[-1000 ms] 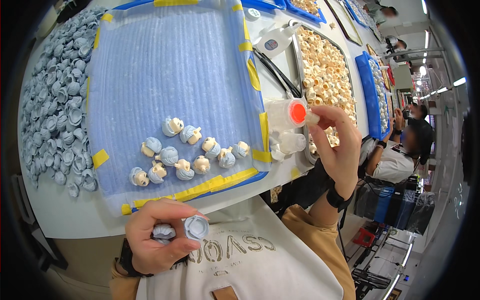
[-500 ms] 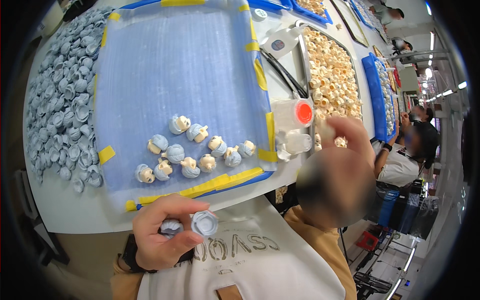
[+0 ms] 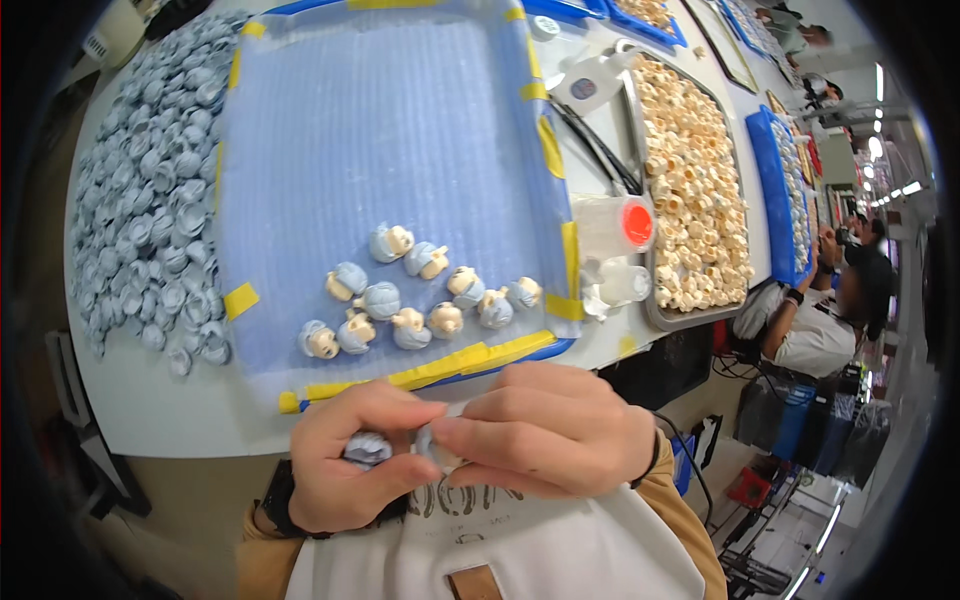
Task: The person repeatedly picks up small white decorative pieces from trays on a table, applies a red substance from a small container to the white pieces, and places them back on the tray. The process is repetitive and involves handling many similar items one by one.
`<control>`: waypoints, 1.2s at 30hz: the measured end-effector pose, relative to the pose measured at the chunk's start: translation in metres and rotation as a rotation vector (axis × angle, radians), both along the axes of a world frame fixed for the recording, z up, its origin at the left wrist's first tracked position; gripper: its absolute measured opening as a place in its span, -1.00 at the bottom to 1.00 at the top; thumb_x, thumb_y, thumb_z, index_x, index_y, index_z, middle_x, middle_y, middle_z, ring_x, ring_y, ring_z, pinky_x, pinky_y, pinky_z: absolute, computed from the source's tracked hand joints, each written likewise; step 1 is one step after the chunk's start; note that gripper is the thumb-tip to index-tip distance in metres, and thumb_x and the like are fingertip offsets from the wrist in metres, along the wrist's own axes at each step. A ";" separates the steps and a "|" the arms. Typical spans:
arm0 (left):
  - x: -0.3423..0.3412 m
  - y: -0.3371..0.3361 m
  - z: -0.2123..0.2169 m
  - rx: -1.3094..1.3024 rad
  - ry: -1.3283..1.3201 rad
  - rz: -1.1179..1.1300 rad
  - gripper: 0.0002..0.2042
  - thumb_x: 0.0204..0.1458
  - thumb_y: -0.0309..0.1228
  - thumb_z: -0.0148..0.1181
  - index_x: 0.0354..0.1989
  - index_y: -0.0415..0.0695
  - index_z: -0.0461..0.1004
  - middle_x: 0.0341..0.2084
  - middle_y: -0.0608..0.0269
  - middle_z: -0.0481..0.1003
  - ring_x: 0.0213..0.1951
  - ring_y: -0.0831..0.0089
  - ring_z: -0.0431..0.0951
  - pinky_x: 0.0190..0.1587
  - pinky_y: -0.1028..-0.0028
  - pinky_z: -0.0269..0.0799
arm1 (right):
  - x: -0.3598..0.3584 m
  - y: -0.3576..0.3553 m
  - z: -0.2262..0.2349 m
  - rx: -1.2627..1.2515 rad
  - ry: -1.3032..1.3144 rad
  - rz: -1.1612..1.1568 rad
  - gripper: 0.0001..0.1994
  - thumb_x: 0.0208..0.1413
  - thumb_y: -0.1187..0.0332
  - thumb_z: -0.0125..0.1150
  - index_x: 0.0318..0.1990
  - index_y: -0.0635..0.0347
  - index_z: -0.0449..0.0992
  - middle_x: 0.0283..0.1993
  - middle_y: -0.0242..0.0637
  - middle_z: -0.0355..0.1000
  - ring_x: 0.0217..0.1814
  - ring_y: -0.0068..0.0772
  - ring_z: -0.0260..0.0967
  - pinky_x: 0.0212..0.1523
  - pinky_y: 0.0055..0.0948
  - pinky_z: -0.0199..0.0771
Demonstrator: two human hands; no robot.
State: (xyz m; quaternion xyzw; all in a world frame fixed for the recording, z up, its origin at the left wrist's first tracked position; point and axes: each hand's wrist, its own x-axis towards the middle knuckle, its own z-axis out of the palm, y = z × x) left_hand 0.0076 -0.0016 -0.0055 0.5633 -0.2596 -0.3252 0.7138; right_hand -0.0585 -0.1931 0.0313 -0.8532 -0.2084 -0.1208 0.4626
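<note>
white worktable (image 3: 150,400) | bright ceiling lights (image 3: 880,145) far right | seated co-worker (image 3: 830,320) alongside

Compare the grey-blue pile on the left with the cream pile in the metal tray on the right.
Grey-blue pile lies loose on the bare table; cream pile sits inside a metal tray. Grey-blue pieces look larger, cream ones smaller. Both are heaps of small moulded parts flanking the blue mat.

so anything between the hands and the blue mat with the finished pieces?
Nothing visible. Both hands, left hand and right hand, hold small grey-blue pieces just below the mat; only its taped front edge lies between.
</note>
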 end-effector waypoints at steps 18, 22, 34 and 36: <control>0.005 0.007 0.017 0.042 0.464 0.131 -0.62 0.09 -0.24 -0.02 -0.06 -0.18 0.05 -0.66 0.18 0.28 -0.90 0.62 0.09 -0.86 0.63 -0.03 | 0.014 -0.008 -0.007 -0.503 0.059 -0.555 -0.60 -0.26 0.44 0.27 -0.14 0.22 0.44 -0.18 -0.25 0.35 -0.22 -0.30 0.28 -0.30 -0.45 0.28; 0.000 0.028 -0.002 -0.083 0.385 0.005 -0.55 0.11 -0.11 -0.01 -0.04 -0.20 0.08 -0.72 0.28 0.26 -0.89 0.64 0.08 -0.85 0.67 -0.03 | -0.026 -0.067 0.027 -0.340 0.043 -1.105 -0.69 -0.17 0.54 0.18 -0.16 0.22 0.51 -0.28 -0.21 0.46 -0.33 -0.36 0.38 -0.33 -0.44 0.34; 0.007 0.007 0.013 0.010 0.467 -0.059 -0.48 0.02 0.02 0.07 -0.18 -0.24 0.17 -0.71 0.27 0.29 -0.75 0.63 0.22 -0.74 0.68 0.09 | -0.070 -0.209 -0.015 -0.708 0.574 -0.989 -0.73 -0.17 0.46 0.25 -0.23 0.23 0.48 -0.35 -0.13 0.37 -0.39 -0.24 0.38 -0.32 -0.36 0.38; 0.005 0.011 0.007 -0.002 0.419 -0.028 -0.46 -0.02 0.04 0.11 -0.24 -0.26 0.21 -0.71 0.26 0.30 -0.74 0.64 0.22 -0.74 0.66 0.09 | -0.070 -0.209 -0.013 -0.689 0.588 -0.955 -0.73 -0.18 0.49 0.25 -0.22 0.22 0.47 -0.34 -0.14 0.36 -0.37 -0.24 0.38 -0.31 -0.36 0.38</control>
